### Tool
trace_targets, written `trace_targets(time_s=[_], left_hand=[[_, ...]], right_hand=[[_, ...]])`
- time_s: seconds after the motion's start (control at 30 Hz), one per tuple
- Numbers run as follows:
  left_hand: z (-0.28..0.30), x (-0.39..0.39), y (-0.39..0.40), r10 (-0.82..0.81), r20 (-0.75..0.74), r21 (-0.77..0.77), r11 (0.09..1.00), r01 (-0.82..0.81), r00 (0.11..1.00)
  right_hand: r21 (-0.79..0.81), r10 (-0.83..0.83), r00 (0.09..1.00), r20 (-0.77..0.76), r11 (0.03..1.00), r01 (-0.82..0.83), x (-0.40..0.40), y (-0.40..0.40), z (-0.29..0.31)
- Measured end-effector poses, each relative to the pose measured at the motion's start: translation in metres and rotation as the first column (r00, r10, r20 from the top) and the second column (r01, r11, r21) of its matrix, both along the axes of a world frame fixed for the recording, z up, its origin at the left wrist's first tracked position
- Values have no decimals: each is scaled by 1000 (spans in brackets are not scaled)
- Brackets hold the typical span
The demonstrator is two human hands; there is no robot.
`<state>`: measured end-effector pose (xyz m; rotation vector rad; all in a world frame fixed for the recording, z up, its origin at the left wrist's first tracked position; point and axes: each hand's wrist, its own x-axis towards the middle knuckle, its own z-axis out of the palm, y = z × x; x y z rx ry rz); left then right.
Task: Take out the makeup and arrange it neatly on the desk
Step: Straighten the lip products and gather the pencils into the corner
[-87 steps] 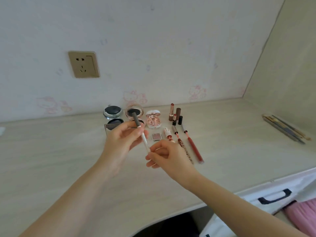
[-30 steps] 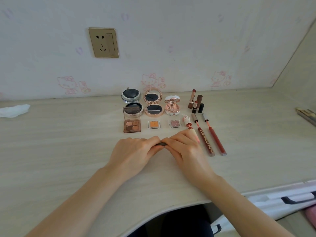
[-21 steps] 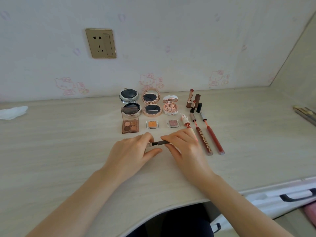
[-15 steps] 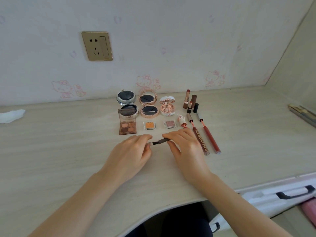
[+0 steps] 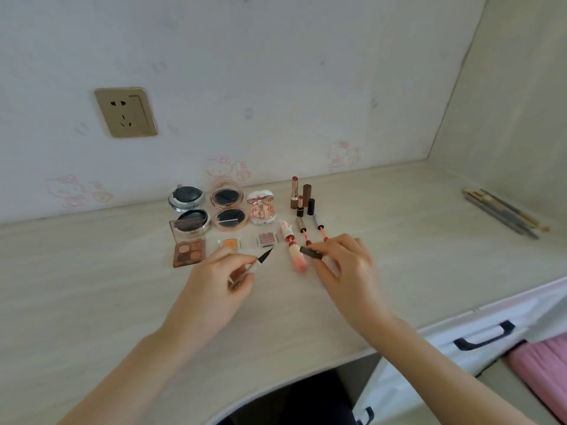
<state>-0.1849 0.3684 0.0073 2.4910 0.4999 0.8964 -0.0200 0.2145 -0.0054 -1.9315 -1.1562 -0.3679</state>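
Left hand [image 5: 221,279] pinches the eyeliner pen [image 5: 259,261], right hand [image 5: 343,265] pinches its cap [image 5: 310,252] at 3 o'clock of the bare tip — joined half a second ago, now apart. Uncapped, the pen is ready to lay out on the desk [image 5: 92,286] by the eyeshadow palette [image 5: 187,247] — placement pending.

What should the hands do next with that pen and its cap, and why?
Probably lay the cap down beside the lip tubes. The right hand pinches it, pulled off; the left hand holds the eyeliner pen, tip bare. The other makeup lies open in rows.
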Motion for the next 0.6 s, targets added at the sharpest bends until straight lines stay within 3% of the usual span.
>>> trace_targets(time_s=[0.17, 0.37, 0.6], left_hand=[[6, 34, -22, -68, -11, -152, 986, 66, 998], [16, 94, -53, -112, -44, -142, 984, 104, 993], [9, 160, -69, -54, -190, 48, 997, 64, 980]], right_hand=[[-31, -71, 993, -96, 997, 68, 29, -21, 4], [-70, -102, 978, -181, 993, 91, 63, -38, 6], [-157, -139, 972, -189, 981, 110, 106, -45, -1]])
